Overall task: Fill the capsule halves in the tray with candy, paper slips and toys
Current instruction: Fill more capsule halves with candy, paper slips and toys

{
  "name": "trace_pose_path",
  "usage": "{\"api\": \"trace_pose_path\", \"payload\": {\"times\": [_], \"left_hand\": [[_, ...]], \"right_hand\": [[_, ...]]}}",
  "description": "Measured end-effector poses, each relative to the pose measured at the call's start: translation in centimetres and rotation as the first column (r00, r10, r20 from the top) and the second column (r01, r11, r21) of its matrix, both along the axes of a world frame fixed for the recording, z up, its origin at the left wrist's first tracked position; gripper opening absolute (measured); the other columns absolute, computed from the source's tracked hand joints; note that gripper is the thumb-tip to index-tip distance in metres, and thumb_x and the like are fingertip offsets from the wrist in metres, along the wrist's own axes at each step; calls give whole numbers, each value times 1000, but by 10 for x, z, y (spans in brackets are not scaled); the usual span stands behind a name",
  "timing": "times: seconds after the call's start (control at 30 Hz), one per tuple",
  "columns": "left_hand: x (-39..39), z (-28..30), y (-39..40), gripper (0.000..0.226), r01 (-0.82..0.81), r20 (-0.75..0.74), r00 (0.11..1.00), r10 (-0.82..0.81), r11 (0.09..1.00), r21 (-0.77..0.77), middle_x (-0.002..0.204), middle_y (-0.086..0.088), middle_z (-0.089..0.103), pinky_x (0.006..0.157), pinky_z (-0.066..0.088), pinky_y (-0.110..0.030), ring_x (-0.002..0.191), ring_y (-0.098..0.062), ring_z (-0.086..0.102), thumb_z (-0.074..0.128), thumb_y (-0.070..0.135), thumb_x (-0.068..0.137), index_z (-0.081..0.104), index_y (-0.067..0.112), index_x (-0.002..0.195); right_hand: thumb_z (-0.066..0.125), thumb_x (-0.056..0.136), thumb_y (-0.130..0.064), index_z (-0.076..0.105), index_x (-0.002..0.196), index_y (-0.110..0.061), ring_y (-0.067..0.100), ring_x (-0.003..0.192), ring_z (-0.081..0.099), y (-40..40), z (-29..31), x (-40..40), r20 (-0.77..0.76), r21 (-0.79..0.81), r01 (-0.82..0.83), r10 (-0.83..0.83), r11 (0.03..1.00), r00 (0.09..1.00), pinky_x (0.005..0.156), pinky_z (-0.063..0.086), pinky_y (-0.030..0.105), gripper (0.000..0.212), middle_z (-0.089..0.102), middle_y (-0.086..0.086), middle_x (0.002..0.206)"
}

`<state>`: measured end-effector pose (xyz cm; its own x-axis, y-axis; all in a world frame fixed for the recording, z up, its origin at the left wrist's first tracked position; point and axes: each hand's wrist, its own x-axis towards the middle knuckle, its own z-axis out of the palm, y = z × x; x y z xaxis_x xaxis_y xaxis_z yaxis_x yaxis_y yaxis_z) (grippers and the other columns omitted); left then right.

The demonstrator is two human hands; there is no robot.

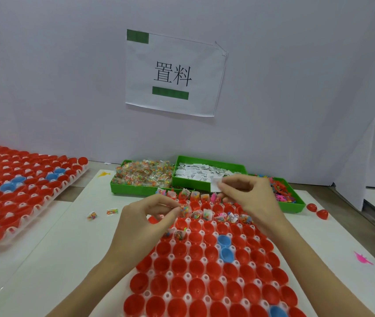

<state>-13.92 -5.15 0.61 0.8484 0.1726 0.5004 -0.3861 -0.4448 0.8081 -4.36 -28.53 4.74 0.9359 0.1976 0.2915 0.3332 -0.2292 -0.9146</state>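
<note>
A white tray (169,274) in front of me holds rows of red capsule halves (201,268) and a few blue ones (224,240). The far rows hold candy packets and slips. My left hand (145,218) pinches a small candy packet (184,211) over the tray's far left part. My right hand (248,197) pinches white paper slips (216,184) above the far rows. Behind stand three green bins: candy packets (143,175), paper slips (202,173) and coloured toys (282,191).
A second tray of red capsules (22,191) lies at the left. Two loose candy packets (102,213) lie on the white board left of my hand. Two red capsule halves (317,210) and a pink toy (362,258) lie at the right. A wall with a paper sign stands behind.
</note>
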Motion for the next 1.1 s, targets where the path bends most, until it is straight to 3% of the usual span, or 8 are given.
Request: {"api": "trace_pose_path", "payload": {"times": [0.17, 0.27, 0.5, 0.63, 0.87, 0.97, 1.1], "left_hand": [[-5, 0, -8, 11, 91, 8, 996, -91, 996, 14, 84, 16, 77, 74, 52, -12, 83, -4, 74, 81, 24, 86, 77, 34, 86], [-7, -1, -14, 15, 94, 15, 995, -95, 995, 30, 88, 14, 76, 69, 54, -17, 83, -11, 73, 81, 20, 87, 77, 34, 86], [-10, -3, -22, 15, 124, 14, 992, -123, 985, -120, 84, 1, 75, 69, 58, -24, 77, -20, 73, 81, 14, 83, 71, 23, 89], [-12, -3, -26, 23, 179, -6, 984, -180, 981, -76, 89, 3, 77, 76, 60, -26, 85, -18, 75, 79, 15, 87, 75, 27, 106], [-11, -2, -23, 14, 227, -11, 974, -227, 974, -23, 90, 7, 78, 74, 60, -24, 83, -13, 75, 79, 32, 79, 78, 35, 93], [-11, -2, -19, 12, 221, -21, 975, -221, 975, -26, 92, 7, 78, 75, 60, -27, 82, -15, 75, 79, 32, 79, 77, 34, 91], [-9, -2, -15, 11, 207, -28, 978, -208, 978, -37, 92, 6, 78, 75, 60, -27, 81, -17, 74, 78, 34, 79, 75, 35, 90]], "right_hand": [[79, 89, -16, 82, 95, -22, 15, 76, 76, 14, -15, -54, 30, -115, -115, 119, 987, 992, 71, 62, 25, 9, 79, -2, 81], [78, 90, -21, 81, 96, -24, 13, 80, 75, 16, -20, -65, 73, -189, -146, 162, 971, 984, 78, 63, 31, 8, 78, -7, 84], [69, 98, -25, 79, 98, -27, 15, 83, 74, 12, -19, -71, 57, -186, -219, 233, 958, 971, 78, 62, 32, 10, 77, -4, 86], [76, 93, -20, 78, 95, -27, 10, 80, 74, 10, -24, -71, 86, -202, -169, 189, 965, 978, 74, 58, 22, 8, 76, -10, 85], [73, 95, -20, 79, 100, -22, 14, 84, 74, 5, -19, -69, 42, -209, -232, 245, 950, 969, 80, 62, 32, 8, 77, -5, 87], [67, 98, -16, 78, 102, -20, 13, 81, 74, -5, -11, -59, 52, -163, -159, 169, 974, 984, 74, 61, 24, 13, 77, -3, 87], [62, 99, -9, 77, 98, -14, 13, 72, 73, -33, -6, -15, 75, -53, 162, -158, 985, 985, 63, 59, 23, 15, 77, 1, 81]]}}
